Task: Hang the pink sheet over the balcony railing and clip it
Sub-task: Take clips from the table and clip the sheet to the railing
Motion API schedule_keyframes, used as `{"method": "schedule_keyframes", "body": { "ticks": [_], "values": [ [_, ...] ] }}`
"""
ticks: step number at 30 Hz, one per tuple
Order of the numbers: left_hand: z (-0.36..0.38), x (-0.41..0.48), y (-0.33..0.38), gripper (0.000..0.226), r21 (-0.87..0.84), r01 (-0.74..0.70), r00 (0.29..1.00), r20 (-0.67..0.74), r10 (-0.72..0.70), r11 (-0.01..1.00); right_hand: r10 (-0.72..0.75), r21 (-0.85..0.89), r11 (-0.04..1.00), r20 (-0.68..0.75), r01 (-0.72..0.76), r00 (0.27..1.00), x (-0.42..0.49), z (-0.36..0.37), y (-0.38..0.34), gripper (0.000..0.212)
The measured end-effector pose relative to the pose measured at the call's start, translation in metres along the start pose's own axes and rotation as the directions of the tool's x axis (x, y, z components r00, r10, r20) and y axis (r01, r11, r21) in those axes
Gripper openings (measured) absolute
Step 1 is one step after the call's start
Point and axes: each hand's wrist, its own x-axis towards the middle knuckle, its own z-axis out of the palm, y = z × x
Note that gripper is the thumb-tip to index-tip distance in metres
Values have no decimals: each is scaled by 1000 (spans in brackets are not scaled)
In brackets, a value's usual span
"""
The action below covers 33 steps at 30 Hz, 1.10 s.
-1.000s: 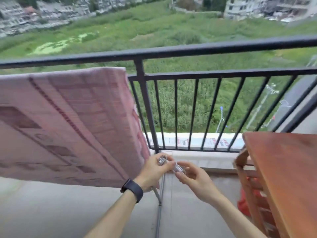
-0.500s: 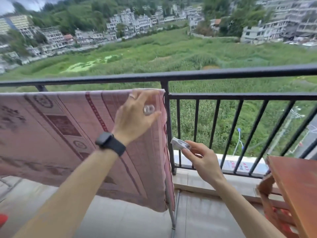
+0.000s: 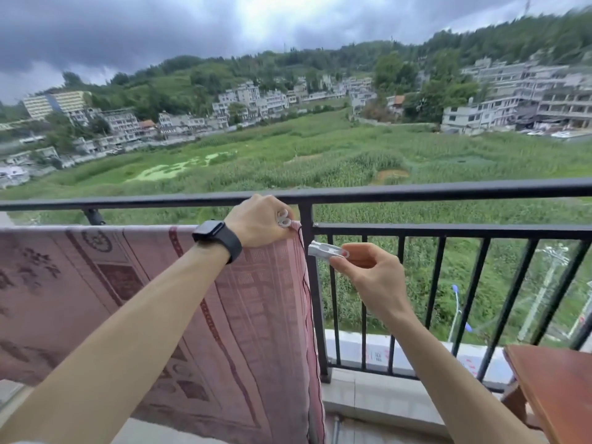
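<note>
The pink patterned sheet (image 3: pixel 134 302) hangs over the lower rail of the black balcony railing (image 3: pixel 448 230), on the left half of the view. My left hand (image 3: pixel 256 221), with a dark watch on its wrist, is closed around a clear clip (image 3: pixel 284 218) at the sheet's top right corner, right beside the railing post (image 3: pixel 312 283). My right hand (image 3: pixel 368 274) pinches a second pale clip (image 3: pixel 323 250) just to the right of the post, a little below the rail. The sheet's far side is hidden.
The top rail (image 3: pixel 416 191) runs across above the sheet. A reddish wooden table (image 3: pixel 557 386) stands at the lower right corner. Beyond the bars lies a green field with buildings. A low white ledge (image 3: pixel 384 350) runs under the bars.
Both hands rose from near the floor to the rail. My left hand carried its clip up to the sheet's top right corner. The view tilted up.
</note>
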Motion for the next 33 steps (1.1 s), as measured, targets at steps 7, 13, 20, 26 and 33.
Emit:
{"method": "schedule_keyframes", "body": {
  "ticks": [7,13,20,26,33],
  "values": [
    [0,-2,-2,21,37,-6,998,-56,8,999,-61,-17,998,63,62,996,19,9,-4,21],
    [1,0,-1,26,44,14,998,-60,-11,999,-75,-52,995,147,84,986,40,25,-10,19],
    [3,0,-2,27,27,43,997,-72,-41,999,-113,-109,985,177,133,978,46,26,-4,25],
    [8,-5,0,25,12,30,995,-94,-28,999,-135,-176,971,161,163,978,38,27,-1,39],
    [34,-55,-4,29,-407,-73,940,-334,-74,911,-34,-114,992,139,50,990,8,22,11,70]
  ]
}}
